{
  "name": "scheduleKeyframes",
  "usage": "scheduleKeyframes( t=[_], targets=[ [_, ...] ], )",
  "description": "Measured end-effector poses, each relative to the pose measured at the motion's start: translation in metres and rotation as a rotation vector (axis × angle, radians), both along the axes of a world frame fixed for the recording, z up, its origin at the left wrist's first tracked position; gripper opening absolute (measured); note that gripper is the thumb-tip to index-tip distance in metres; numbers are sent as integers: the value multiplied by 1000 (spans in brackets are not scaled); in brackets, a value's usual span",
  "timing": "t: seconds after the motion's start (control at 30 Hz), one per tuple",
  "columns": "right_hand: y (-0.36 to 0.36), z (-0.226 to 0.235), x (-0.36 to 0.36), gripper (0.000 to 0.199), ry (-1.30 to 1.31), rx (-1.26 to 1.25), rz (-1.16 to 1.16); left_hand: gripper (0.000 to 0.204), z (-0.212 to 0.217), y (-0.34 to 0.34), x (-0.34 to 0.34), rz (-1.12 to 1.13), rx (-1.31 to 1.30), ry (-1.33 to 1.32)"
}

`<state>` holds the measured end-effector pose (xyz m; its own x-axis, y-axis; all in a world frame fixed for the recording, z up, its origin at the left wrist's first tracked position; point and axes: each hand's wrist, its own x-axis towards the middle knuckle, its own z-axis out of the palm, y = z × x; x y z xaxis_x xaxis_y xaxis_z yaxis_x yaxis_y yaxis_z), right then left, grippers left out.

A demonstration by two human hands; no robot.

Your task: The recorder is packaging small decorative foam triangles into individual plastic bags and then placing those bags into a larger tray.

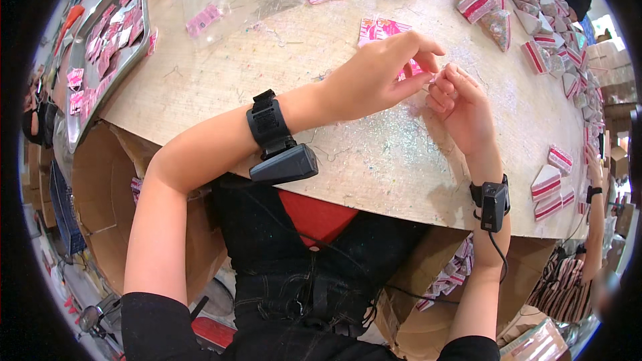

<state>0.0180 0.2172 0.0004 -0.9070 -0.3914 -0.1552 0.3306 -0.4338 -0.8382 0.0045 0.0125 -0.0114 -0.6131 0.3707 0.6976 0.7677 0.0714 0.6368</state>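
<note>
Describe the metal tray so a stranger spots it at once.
Start at the pale tabletop and go to its far left edge. There sits a long silver tray strewn with small pink packets. Unlike the clear plastic bag nearby, it is shiny metal with a raised rim.

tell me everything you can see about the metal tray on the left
The tray is silvery and shiny, looks like metal, with a raised rim and rounded corners. Many small pink-and-white packets lie jumbled inside. It sits at the left side of the table, its near end apparently jutting past the edge.
</note>
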Motion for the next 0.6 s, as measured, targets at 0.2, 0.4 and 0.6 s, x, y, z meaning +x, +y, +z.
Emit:
scheduleKeyframes(
  t=[0.2,0.4,0.6],
  targets=[
    [-4,6,5,18,40,72,32,30,0,2,-2,58,-9,79],
    [-12,9,18,20,475,228,-259,24,8,-2,9,60,-1,-124],
    [-27,17,23,37,715,458,-158,21,1,2,11,10,160,-246]
  ],
)
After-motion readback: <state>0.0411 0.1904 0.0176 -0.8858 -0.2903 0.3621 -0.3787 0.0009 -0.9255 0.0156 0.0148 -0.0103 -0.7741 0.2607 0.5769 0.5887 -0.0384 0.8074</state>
